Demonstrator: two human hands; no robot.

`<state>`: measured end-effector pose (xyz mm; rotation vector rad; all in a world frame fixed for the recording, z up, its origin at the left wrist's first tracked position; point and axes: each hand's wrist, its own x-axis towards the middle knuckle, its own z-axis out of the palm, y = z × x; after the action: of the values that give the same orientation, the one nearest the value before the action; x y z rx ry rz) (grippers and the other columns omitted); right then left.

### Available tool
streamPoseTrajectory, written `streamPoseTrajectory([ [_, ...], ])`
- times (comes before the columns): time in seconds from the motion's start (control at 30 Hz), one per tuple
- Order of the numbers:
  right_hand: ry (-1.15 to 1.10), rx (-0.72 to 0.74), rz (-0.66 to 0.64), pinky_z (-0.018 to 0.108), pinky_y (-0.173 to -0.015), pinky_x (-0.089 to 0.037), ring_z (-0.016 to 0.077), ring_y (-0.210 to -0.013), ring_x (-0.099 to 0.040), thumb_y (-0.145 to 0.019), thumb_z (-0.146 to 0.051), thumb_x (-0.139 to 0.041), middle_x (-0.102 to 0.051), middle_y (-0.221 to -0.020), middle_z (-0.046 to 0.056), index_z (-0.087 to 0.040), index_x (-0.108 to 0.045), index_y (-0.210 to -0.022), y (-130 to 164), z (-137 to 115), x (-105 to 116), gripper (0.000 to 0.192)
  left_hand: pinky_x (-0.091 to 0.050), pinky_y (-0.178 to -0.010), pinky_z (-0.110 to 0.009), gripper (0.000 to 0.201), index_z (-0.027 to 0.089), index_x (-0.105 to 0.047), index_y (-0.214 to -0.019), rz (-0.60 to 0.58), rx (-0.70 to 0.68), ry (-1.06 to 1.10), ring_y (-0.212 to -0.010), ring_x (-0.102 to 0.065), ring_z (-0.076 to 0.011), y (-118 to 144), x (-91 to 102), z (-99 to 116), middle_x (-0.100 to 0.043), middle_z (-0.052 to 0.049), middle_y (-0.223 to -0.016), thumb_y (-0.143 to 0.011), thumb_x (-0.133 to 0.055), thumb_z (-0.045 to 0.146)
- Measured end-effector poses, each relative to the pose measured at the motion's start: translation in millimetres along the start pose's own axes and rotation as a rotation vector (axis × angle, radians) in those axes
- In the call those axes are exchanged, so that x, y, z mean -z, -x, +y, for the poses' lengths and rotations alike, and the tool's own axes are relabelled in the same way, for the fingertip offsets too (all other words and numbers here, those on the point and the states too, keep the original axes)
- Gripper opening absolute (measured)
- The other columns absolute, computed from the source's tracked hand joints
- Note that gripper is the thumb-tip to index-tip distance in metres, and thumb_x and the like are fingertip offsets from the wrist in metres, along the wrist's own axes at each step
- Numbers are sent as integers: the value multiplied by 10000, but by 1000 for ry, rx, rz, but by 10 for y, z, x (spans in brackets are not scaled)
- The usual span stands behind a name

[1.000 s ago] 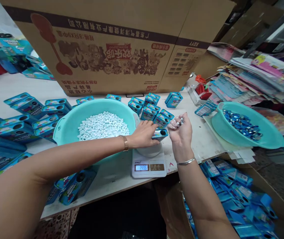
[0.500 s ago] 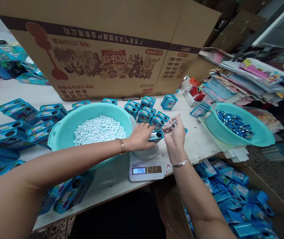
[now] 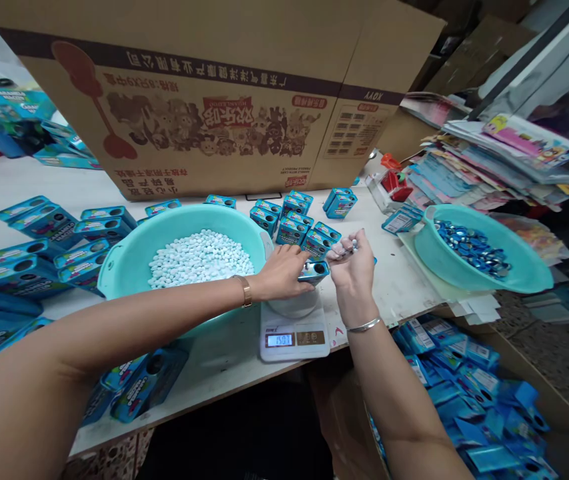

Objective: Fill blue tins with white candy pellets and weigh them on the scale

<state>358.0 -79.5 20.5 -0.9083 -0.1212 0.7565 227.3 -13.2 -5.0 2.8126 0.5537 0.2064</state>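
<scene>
On the white digital scale (image 3: 295, 350), whose display seems to read 150.7, stands a small blue candy box (image 3: 313, 271) with a round dark hole in its top. My left hand (image 3: 283, 272) is closed on that box from the left, covering part of it. Just to its right, my right hand (image 3: 352, 270) is turned palm up with curled fingers, holding a few white candies (image 3: 354, 245). Left of the scale, under my left forearm, sits a turquoise basin (image 3: 129, 267) containing many white candies (image 3: 199, 257).
Blue boxes (image 3: 292, 229) stand behind the scale, and more (image 3: 24, 277) fill the left side. A large carton (image 3: 214, 120) walls the back. At right are a turquoise basin (image 3: 524, 273) of shiny blue pieces and a floor carton of blue boxes (image 3: 474, 380).
The scale display has gone from about 149.6 to about 150.7. Fewer candies show in my right hand, which has barely moved. My left hand stays at the box.
</scene>
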Motion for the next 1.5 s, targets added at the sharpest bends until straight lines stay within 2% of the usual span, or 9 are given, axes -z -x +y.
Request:
streamPoseTrajectory([
  [0.1, -59, -67, 17, 157, -353, -275, 46, -375, -272, -872, -484, -614, -272, -490, -117, -212, -353, -653, -39, -99, 52, 436, -398, -887, -411, 526, 168, -570, -1170, -7, 15, -10, -1053, -536, -315, 8, 17, -4, -598, -116, -1105, -782, -668, 510],
  [0.23, -104, -71, 31, 153, -364, -286, 47, -377, -293, -918, -402, -570, -285, -480, -113, -208, -365, -661, -36, -159, 101, 383, -393, -899, -401, 560, 157, -557, -1213, -29, 13, -13, -1071, -527, -309, 31, 65, -4, -594, -116, -1119, -796, -660, 516],
  [0.53, -30, -42, -13, 157, -396, -344, 47, -406, -324, -834, -533, -650, -299, -500, -114, -211, -375, -673, 66, 22, 15, 452, -400, -897, -417, 509, 177, -556, -1186, -15, 1, -6, -1081, -528, -316, 45, 76, -5, -601, -119, -1120, -802, -647, 498],
  [0.8, -54, -31, -4, 158, -400, -339, 47, -407, -321, -861, -456, -647, -321, -500, -113, -208, -399, -673, 79, 29, -6, 398, -420, -891, -413, 492, 170, -561, -1178, 19, -17, 29, -1048, -536, -300, 50, 41, -39, -599, -113, -1116, -804, -658, 475],
  [0.9, -60, -9, 4, 163, -415, -358, 49, -408, -325, -866, -411, -647, -331, -502, -114, -207, -406, -671, 74, 29, 8, 371, -422, -910, -422, 456, 192, -547, -1188, 83, -44, 42, -1067, -528, -290, 92, 66, -28, -587, -107, -1145, -826, -644, 451],
  [1.03, -63, -19, 34, 170, -440, -386, 48, -410, -341, -892, -404, -613, -346, -502, -110, -205, -407, -663, 74, 35, 10, 367, -338, -1044, -478, 397, 171, -563, -1155, 177, -110, -40, -1206, -458, -314, 207, 107, 25, -568, -127, -1201, -849, -640, 412],
  [1.2, -89, -34, 50, 183, -461, -428, 60, -418, -379, -918, -378, -575, -349, -490, -104, -208, -425, -665, 81, 27, 0, 340, -172, -1148, -569, 477, 143, -523, -1248, 96, -169, -112, -1358, -334, -354, 260, 55, 87, -525, -160, -1311, -840, -658, 349],
  [1.33, -78, -18, 48, 186, -490, -443, 59, -416, -394, -911, -382, -585, -354, -494, -108, -211, -431, -677, 79, 12, 4, 329, -262, -1125, -553, 539, 159, -487, -1297, 76, -197, -35, -1373, -324, -362, 170, -4, 108, -500, -151, -1352, -828, -673, 351],
  [1.5, -41, -5, 33, 202, -536, -475, 63, -418, -427, -902, -385, -595, -379, -494, -104, -208, -444, -664, 86, 4, 36, 333, -331, -1103, -515, 523, 161, -492, -1277, 149, -172, 77, -1360, -348, -345, 92, -19, 103, -518, -151, -1323, -827, -677, 354],
])
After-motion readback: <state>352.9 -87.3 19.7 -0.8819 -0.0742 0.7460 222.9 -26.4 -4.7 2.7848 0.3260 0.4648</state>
